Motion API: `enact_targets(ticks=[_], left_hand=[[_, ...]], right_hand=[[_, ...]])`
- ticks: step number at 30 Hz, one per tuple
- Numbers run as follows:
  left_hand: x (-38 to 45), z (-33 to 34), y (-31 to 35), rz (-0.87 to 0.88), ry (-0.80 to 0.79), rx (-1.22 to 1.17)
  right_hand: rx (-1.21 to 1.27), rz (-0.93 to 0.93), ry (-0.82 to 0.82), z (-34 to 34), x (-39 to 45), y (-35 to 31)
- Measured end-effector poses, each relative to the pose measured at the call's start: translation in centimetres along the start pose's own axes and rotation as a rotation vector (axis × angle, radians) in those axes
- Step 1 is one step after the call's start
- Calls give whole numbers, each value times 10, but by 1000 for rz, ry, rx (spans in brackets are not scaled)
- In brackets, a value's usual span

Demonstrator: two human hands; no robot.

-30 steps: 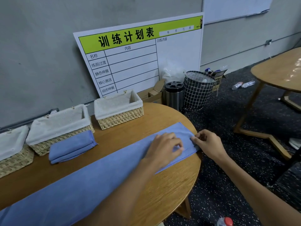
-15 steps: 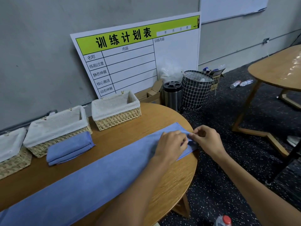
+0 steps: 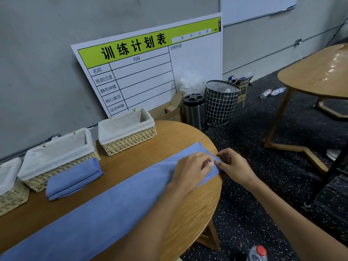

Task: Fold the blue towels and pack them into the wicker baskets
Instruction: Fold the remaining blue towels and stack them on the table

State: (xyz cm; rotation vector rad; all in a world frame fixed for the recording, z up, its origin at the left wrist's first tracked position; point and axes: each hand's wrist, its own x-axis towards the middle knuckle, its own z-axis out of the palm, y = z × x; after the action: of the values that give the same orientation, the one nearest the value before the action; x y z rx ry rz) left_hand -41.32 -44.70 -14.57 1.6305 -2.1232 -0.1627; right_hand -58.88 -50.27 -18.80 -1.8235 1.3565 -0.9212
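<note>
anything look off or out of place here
On the table, nothing much: the long towel lies flat, both hands at its end, and a folded towel waits beside the baskets, not yet packed. The odd bits are on the floor: two plastic bottles lie tipped over by the far wall.

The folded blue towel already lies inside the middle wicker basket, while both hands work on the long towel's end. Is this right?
Not quite. In the head view the folded blue towel lies on the table, in front of the middle wicker basket, not inside. Both hands, left and right, do work on the long towel's end.
</note>
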Motion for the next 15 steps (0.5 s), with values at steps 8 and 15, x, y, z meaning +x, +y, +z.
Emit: enact_targets(ticks=[8,15], left_hand=[[10,3,-24,-74,-135,167],[-12,8,-31,-95,-43,330]], right_hand=[[283,58,-49,-4,5,2],[345,84,-23,2,4,6]])
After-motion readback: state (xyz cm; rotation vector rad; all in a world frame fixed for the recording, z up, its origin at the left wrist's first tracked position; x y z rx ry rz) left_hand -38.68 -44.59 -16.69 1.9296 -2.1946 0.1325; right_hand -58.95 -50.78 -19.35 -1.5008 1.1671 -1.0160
